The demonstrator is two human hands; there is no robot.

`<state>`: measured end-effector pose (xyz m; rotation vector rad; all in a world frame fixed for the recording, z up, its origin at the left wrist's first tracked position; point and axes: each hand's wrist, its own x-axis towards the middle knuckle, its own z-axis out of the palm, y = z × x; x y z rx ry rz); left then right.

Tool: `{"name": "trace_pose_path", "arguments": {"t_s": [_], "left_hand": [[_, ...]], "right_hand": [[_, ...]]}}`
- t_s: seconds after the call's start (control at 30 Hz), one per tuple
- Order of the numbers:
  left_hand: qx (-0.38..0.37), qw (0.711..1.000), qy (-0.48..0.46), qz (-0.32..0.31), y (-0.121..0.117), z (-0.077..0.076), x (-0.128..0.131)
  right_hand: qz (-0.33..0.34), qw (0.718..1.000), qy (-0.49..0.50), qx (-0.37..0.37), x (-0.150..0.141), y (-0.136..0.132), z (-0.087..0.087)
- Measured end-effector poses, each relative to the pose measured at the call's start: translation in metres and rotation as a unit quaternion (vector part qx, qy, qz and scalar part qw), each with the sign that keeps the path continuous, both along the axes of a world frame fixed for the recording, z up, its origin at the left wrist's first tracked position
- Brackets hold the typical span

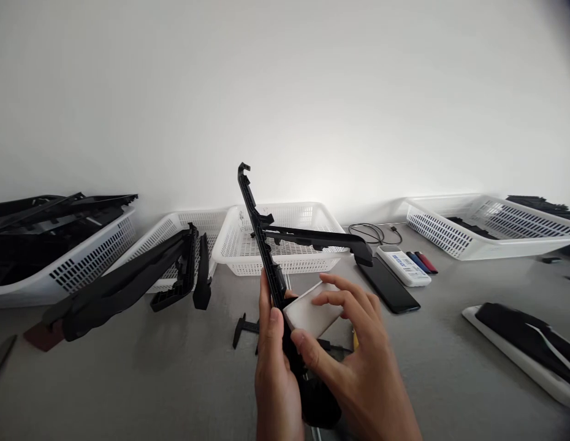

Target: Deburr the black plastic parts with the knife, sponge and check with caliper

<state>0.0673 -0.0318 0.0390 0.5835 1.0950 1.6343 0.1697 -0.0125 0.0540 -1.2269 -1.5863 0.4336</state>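
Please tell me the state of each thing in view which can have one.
Left hand: closed around the long black part
Right hand: fingers bent, gripping the white block
Long black part: held up, tilted
White block: held tilted
Far-left basket: heaped with black parts
Middle basket: black part across its top
Right basket: black pieces inside
Phone: flat, screen dark
Cable: loosely coiled
Caliper: partly hidden; opening unclear

Soft light brightens the wall (285, 110) at centre, fading to a dark upper-right corner. Shadows on the tabletop (184, 380) are faint; black parts (50, 229) at left lose detail, and wide-angle distortion stretches the basket (496, 250) at right.
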Motion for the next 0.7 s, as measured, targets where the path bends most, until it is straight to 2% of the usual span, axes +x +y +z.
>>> {"name": "trace_pose_path", "arguments": {"t_s": [0.07,0.2,0.43,0.6,0.7], "left_hand": [[-0.010,0.999,-0.003,0.031,0.000,0.000,0.002],[0.002,0.999,0.034,0.029,0.002,-0.001,0.006],[0.023,0.999,0.014,-0.047,0.001,-0.001,0.007],[0.030,0.999,0.006,-0.042,0.001,0.004,0.007],[0.029,0.998,-0.034,-0.042,0.002,0.003,0.006]], "right_hand": [[-0.020,1.000,0.004,0.008,-0.001,0.001,-0.003],[-0.106,0.994,0.029,0.028,-0.004,0.006,-0.011],[-0.161,0.984,0.073,0.036,-0.008,0.011,-0.016],[-0.171,0.982,0.069,0.047,-0.008,0.010,-0.012],[-0.093,0.993,0.064,0.015,-0.006,0.007,-0.008]]}}
